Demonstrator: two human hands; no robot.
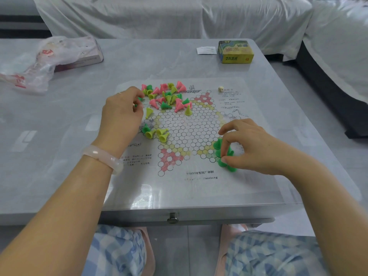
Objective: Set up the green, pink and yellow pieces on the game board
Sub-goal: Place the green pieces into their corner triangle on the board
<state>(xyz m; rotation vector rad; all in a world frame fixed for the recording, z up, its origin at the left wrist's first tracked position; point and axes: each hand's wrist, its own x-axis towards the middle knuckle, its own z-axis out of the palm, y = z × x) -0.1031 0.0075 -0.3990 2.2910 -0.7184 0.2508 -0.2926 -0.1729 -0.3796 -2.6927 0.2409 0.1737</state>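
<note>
Your right hand [251, 144] pinches a green piece [224, 163] among the green cluster [219, 145] standing at the board's [191, 136] near-right point. Your left hand [121, 114], fingers curled, holds small green pieces [140, 99] at the board's left edge, beside loose yellow pieces [159, 134]. Farther off lies the mixed pile [167, 95], then a die [220, 89] and a box [235, 51] on the counter [59, 116].

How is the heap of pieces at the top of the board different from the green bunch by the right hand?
The heap mixes pink, yellow and green; the green bunch is one colour. The heap is larger, with many pieces tipped on their sides; the bunch is small and packed together at the board's right corner. The right hand pinches a piece in the bunch; the left hand reaches the heap's edge. Both are cone-shaped plastic pieces.
</note>
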